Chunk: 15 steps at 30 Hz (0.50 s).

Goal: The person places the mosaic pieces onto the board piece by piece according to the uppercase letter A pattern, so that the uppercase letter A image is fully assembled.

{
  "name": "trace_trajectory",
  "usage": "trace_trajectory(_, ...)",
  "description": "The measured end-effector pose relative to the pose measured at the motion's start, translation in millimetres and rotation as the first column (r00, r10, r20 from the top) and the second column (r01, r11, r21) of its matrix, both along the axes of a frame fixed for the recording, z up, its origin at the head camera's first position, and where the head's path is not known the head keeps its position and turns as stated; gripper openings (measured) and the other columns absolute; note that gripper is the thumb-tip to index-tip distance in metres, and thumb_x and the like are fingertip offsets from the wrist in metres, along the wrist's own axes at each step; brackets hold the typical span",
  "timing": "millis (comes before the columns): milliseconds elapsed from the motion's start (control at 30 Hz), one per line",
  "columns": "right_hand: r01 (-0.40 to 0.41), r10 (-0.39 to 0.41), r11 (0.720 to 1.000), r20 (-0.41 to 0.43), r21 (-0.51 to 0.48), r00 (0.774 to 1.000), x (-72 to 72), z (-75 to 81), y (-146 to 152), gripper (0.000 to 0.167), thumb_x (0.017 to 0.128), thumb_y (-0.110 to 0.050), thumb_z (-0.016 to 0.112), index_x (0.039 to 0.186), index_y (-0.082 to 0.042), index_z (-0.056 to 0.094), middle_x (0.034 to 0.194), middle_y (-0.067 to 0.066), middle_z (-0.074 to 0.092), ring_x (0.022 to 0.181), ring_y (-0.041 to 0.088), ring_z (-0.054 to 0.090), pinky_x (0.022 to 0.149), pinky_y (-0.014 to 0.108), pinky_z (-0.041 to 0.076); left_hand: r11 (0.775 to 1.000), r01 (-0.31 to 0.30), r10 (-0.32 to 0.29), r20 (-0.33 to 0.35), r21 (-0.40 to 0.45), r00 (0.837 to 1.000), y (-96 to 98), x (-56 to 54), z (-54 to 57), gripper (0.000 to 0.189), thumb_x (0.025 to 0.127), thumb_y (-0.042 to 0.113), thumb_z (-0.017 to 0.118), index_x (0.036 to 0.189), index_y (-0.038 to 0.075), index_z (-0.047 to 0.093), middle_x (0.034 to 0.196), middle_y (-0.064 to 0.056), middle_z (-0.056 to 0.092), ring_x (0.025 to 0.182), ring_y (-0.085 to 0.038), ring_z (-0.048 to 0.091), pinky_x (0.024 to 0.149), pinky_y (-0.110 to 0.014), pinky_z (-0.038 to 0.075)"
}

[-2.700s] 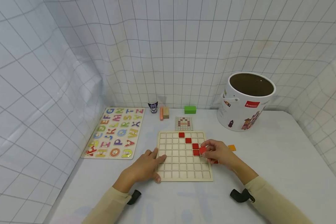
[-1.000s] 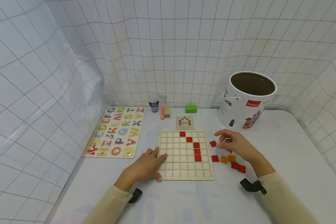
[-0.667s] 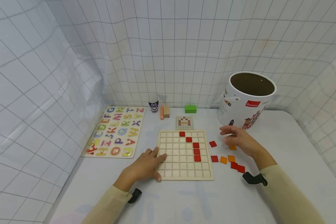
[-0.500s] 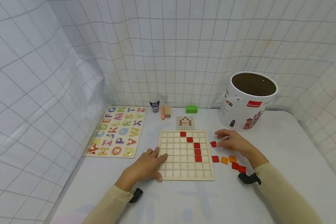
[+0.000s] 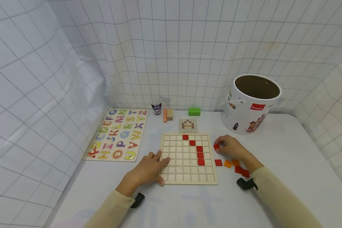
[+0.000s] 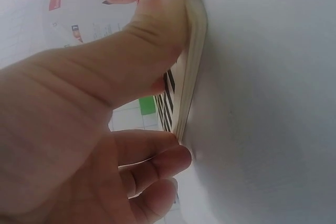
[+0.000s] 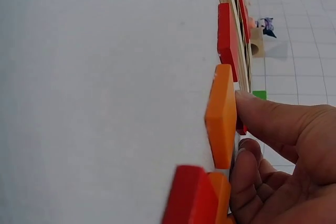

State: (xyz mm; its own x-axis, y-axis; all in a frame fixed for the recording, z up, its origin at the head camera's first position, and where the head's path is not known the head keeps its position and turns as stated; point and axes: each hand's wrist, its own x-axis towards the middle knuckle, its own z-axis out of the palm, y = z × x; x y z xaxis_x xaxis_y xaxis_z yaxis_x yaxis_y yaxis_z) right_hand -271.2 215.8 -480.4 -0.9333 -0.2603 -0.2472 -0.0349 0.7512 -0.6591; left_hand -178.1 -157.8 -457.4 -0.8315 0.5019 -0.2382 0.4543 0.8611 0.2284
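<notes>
My left hand [image 5: 147, 169] rests at the left edge of a pale wooden grid board [image 5: 171, 181], its thumb by the near corner. In the left wrist view the thumb presses down on the board's edge [image 6: 195, 51]. Five red squares sit in the cells, one of them a red square [image 5: 200, 155] at the right. Just right of the board, my right hand [image 5: 231, 148] pinches a red square tile [image 5: 216, 147] between thumb and fingers, low over the table. The right wrist view shows the thumb against that tile [image 7: 241, 127], mostly hidden behind an orange tile [image 7: 221, 114].
Loose red and orange tiles, including an orange tile [image 5: 228, 163], lie right of the board. A pattern card [image 5: 188, 129] lies behind it. A white bucket [image 5: 245, 117] stands back right, an alphabet puzzle [image 5: 136, 139] left. A green block [image 5: 194, 111] and small figure [image 5: 156, 109] stand behind.
A red tile has gone into the board's right part. My right hand went out to the loose tiles, then came back left and down onto a red one. The left hand stays put.
</notes>
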Motion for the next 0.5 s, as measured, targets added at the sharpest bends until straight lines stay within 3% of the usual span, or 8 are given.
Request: trace_trajectory(500, -0.034, 0.035, 0.999, -0.105, 0.015, 0.994, 2.5, 1.8, 1.3, 0.019, 0.092, -0.019, 0.074, 0.108, -0.01, 0.068, 0.106, 0.008, 0.063, 0.096, 0.025, 0.055, 0.085, 0.039, 0.049, 1.0, -0.003, 0.003, 0.002, 0.004, 1.0, 1.4, 0.1, -0.1, 0.096, 0.069, 0.045, 0.087, 0.153, 0.016, 0.049, 0.16, -0.028, 0.033, 0.138, -0.045, 0.04, 0.112, -0.06, 0.034)
